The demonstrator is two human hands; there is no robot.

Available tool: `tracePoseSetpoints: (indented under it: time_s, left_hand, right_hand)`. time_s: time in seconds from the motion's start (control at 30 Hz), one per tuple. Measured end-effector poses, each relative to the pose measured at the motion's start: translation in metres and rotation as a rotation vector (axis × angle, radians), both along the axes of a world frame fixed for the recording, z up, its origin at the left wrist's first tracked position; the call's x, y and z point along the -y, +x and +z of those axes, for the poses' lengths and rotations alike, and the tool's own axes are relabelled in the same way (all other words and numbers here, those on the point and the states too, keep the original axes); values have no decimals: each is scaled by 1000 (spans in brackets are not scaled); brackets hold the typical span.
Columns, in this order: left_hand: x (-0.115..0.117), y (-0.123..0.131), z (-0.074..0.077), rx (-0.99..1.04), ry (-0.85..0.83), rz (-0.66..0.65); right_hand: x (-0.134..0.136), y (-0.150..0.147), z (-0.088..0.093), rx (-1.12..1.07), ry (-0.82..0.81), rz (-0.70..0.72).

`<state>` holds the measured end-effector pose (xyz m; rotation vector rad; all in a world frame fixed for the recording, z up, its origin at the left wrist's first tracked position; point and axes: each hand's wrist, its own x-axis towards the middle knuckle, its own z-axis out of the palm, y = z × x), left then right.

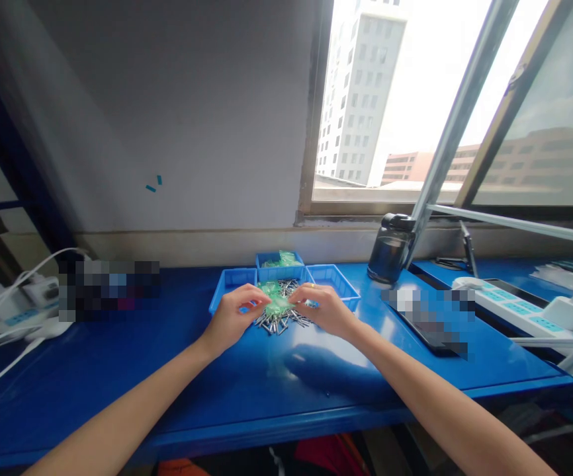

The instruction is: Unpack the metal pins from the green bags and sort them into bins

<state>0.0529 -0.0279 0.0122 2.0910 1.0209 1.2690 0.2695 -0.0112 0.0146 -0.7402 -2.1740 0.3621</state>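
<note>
Between my hands is a small clear plastic bag (pixel 278 303) with a green tint, held over a pile of metal screws or pins (pixel 275 324) on the blue table. My left hand (pixel 235 309) pinches the bag's left side with thumb and fingers. On the other side, my right hand (pixel 323 307), with a ring on one finger, pinches the bag's right edge. Whether anything is inside the bag I cannot tell. Behind the pile, a blue bin (pixel 268 272) holds more greenish plastic bags (pixel 288 258). Blue bins stand to the left (pixel 220 291) and right (pixel 342 285) of the pile.
A dark bottle (pixel 390 251) stands by the window at the back right. A phone (pixel 428 330) lies on the table (pixel 247 403), right of my hand. A white power strip (pixel 525 307) is farther right; white cables and chargers (pixel 23 304) are at the left.
</note>
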Motion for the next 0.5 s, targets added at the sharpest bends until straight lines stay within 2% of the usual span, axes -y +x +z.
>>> tracePoseSetpoints:
  time_s: [0.13, 0.27, 0.37, 0.43, 0.5]
  left_hand:
    - [4, 1, 0, -116, 12, 48]
    - [7, 0, 1, -375, -13, 22]
    - [8, 0, 0, -563, -33, 1]
    - [8, 0, 0, -631, -39, 17]
    - [8, 0, 0, -683, -38, 31]
  right_hand:
    - [-6, 8, 11, 82, 181, -64]
    - [-29, 12, 23, 232, 198, -194]
    - [-51, 5, 31, 323, 233, -325]
    - [-65, -4, 35, 374, 313, -455]
    - [-78, -15, 38, 493, 357, -525]
